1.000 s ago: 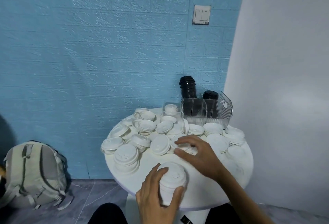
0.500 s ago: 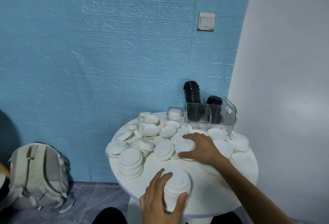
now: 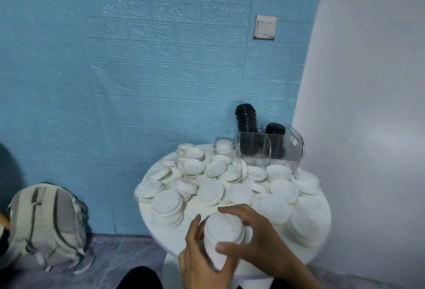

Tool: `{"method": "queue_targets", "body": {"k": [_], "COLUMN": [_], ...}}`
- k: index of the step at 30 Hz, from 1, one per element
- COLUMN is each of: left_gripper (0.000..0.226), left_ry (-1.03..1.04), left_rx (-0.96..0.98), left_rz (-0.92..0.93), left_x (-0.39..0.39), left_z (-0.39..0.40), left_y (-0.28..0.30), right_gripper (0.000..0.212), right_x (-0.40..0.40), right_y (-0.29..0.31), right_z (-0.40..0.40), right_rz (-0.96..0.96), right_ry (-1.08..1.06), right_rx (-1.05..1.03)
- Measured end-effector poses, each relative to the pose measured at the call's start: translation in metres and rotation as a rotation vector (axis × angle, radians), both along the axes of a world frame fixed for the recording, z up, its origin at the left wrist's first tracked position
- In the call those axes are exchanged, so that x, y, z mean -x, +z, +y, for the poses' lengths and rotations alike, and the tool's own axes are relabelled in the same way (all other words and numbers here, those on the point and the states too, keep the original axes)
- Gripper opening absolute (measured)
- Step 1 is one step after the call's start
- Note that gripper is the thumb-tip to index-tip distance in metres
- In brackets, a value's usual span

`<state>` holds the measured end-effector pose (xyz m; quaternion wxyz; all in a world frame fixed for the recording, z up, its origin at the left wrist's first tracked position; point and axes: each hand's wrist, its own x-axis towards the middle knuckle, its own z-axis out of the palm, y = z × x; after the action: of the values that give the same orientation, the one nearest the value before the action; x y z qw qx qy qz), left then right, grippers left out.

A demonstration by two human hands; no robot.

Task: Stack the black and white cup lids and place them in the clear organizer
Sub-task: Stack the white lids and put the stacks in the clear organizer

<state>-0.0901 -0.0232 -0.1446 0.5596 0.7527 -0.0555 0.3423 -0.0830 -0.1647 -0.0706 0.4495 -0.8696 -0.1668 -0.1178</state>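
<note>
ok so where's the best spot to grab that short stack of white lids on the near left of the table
Take the short stack of white lids by its rim, fingers on opposite sides, coming down from above. It stands upright with bare table on its near side; both hands now hold another stack.

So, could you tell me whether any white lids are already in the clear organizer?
No, the clear organizer holds only black lid stacks; the white lids lie on the table.

Both hands, left (image 3: 202, 263) and right (image 3: 257, 242), are bare, forearms uncovered with no sleeves visible, and dark clothing (image 3: 140, 279) shows at the bottom edge.
</note>
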Motion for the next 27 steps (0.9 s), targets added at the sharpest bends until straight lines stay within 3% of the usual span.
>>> {"method": "queue_targets", "body": {"k": [7,16,22,27], "left_gripper": [0.074,0.069,0.053,0.062], "left_ry": [-0.060,-0.078,-0.086,-0.075], "left_rx": [-0.119,-0.124,-0.126,-0.130], "left_rz": [-0.017,-0.106,-0.132,-0.156], "left_x": [-0.004,-0.006,-0.007,-0.011], "left_z": [0.006,0.005,0.002,0.006], "left_y": [-0.001,-0.003,-0.001,-0.001], "right_gripper": [0.061,0.063,0.069,0.052], "right_x": [-0.002,0.003,-0.004,-0.025], "right_y": [-0.018,-0.029,-0.021,0.003], "right_z": [0.008,0.008,0.001,-0.006], "right_rz": [0.036,0.095,0.126,0.147], "right_ry": [-0.008,0.006,0.042,0.075], "right_rx": [-0.096,-0.199,-0.174,-0.156]}}
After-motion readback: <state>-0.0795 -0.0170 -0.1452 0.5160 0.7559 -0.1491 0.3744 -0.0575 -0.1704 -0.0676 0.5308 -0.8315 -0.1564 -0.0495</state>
